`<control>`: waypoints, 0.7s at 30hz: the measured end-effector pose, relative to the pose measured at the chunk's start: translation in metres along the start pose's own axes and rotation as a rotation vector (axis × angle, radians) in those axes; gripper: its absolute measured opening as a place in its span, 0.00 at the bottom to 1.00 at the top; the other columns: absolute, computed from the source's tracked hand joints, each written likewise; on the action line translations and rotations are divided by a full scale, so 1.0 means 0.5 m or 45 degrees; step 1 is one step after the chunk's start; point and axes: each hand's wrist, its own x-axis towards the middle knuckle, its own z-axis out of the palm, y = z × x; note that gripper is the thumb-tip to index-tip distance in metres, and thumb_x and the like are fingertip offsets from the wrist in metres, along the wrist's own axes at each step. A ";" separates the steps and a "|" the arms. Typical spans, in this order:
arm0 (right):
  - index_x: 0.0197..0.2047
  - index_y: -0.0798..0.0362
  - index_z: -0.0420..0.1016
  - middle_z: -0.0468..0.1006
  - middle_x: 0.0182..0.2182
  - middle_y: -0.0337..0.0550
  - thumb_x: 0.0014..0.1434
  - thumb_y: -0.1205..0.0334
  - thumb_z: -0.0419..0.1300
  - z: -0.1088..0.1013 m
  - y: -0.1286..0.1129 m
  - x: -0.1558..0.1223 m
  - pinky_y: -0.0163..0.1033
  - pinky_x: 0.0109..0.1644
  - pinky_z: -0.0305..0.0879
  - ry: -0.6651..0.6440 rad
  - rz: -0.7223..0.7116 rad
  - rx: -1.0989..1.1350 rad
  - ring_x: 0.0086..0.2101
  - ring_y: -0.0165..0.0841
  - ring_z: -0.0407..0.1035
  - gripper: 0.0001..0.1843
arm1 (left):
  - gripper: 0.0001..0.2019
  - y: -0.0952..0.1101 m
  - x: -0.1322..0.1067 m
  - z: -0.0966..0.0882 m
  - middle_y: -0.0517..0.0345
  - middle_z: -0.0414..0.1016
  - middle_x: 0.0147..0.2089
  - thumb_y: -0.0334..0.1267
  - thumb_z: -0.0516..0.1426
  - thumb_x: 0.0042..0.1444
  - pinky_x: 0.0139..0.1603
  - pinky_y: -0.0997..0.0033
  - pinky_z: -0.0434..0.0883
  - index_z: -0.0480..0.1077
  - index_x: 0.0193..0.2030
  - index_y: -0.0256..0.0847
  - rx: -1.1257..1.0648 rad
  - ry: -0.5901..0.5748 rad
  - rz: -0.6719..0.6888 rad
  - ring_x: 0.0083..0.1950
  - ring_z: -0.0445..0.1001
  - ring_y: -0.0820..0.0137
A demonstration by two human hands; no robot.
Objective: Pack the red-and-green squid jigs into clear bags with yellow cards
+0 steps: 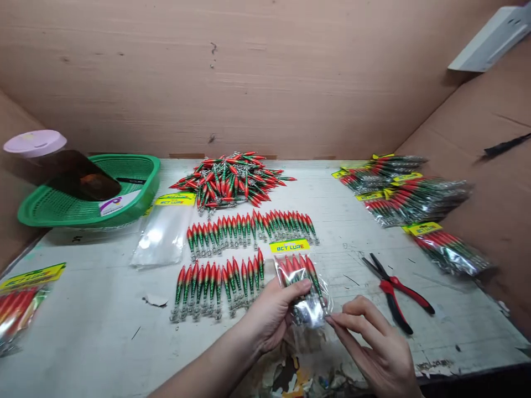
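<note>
My left hand [276, 309] grips a clear plastic bag of fishing lures [310, 309] with a yellow "BCT LURE" header, thumb across its front. Several red-and-green lures lie side by side in it, red tips toward the header. At the bag's lower right corner, the thumb and index finger of my right hand [373, 342] are pinched together on its edge, near a lure's hook end. Beyond the hands lie a front row of loose lures [218, 284] and a back row of lures [249, 229]. Further back is a heap of lures [232, 179].
Flat bags [164, 232] with yellow headers lie left of the rows. A green basket [31, 210] holds a lidded bottle [78, 174]. Red-and-black pliers [396, 293] rest open at right, near filled lure bags [452, 251]. Another filled bag [25, 304] lies far left.
</note>
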 end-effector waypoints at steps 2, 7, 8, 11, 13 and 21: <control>0.39 0.52 0.72 0.67 0.28 0.40 0.59 0.76 0.57 -0.006 0.018 -0.022 0.32 0.29 0.68 0.047 0.054 -0.028 0.28 0.29 0.68 0.10 | 0.17 -0.021 0.017 0.014 0.49 0.79 0.36 0.33 0.67 0.44 0.34 0.70 0.75 0.72 0.42 0.34 0.041 -0.028 -0.057 0.34 0.78 0.66; 0.35 0.52 0.71 0.67 0.27 0.40 0.61 0.74 0.53 0.000 0.058 -0.065 0.32 0.28 0.66 0.007 0.170 -0.116 0.28 0.29 0.66 0.09 | 0.28 -0.074 0.028 -0.002 0.52 0.78 0.39 0.25 0.68 0.37 0.37 0.70 0.74 0.67 0.48 0.37 0.158 -0.058 -0.206 0.34 0.78 0.68; 0.34 0.52 0.72 0.67 0.26 0.40 0.62 0.73 0.53 0.002 0.062 -0.071 0.33 0.29 0.66 -0.015 0.183 -0.154 0.28 0.29 0.66 0.09 | 0.29 -0.082 0.027 -0.012 0.51 0.78 0.39 0.25 0.68 0.36 0.38 0.69 0.74 0.67 0.48 0.38 0.183 -0.056 -0.239 0.35 0.79 0.67; 0.34 0.52 0.72 0.68 0.27 0.41 0.62 0.71 0.54 0.003 0.055 -0.077 0.35 0.32 0.66 -0.065 0.222 -0.217 0.29 0.31 0.67 0.08 | 0.25 -0.100 0.020 -0.038 0.48 0.79 0.40 0.29 0.67 0.40 0.39 0.67 0.75 0.68 0.47 0.37 0.247 -0.018 -0.322 0.37 0.80 0.64; 0.36 0.52 0.72 0.69 0.29 0.42 0.63 0.70 0.53 0.005 0.038 -0.073 0.36 0.33 0.67 -0.116 0.271 -0.120 0.31 0.31 0.67 0.07 | 0.19 -0.104 0.016 -0.048 0.48 0.79 0.39 0.33 0.65 0.45 0.39 0.68 0.75 0.69 0.45 0.36 0.273 -0.006 -0.338 0.37 0.79 0.65; 0.33 0.52 0.70 0.71 0.30 0.41 0.59 0.72 0.55 0.062 0.001 -0.063 0.35 0.34 0.68 -0.436 0.503 0.129 0.33 0.33 0.69 0.07 | 0.12 -0.107 0.012 -0.056 0.58 0.74 0.30 0.33 0.61 0.47 0.30 0.78 0.71 0.73 0.41 0.36 0.285 0.046 -0.283 0.25 0.71 0.78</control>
